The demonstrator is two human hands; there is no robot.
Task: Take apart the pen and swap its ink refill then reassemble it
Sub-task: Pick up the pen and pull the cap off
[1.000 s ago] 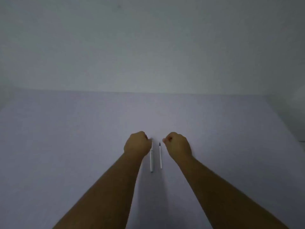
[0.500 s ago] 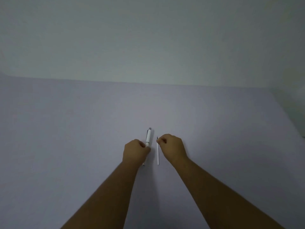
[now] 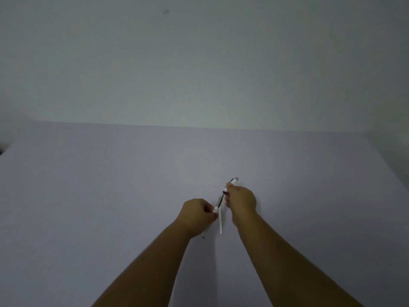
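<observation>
Setting: plain lilac table (image 3: 110,196), pale wall behind.
Left hand (image 3: 195,214): I see it closed on the pen's lower barrel (image 3: 215,209).
Spare refill (image 3: 220,222): flat on table, between hands.
Right hand (image 3: 241,200): pinching upper half (image 3: 233,181).
Progress: halves parting, dark refill exposed; swap and reassembly remain.

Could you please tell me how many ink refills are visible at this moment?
2: one dark refill spans the two pen halves held between the left hand and right hand; one white refill lies on the table beneath them.
</observation>
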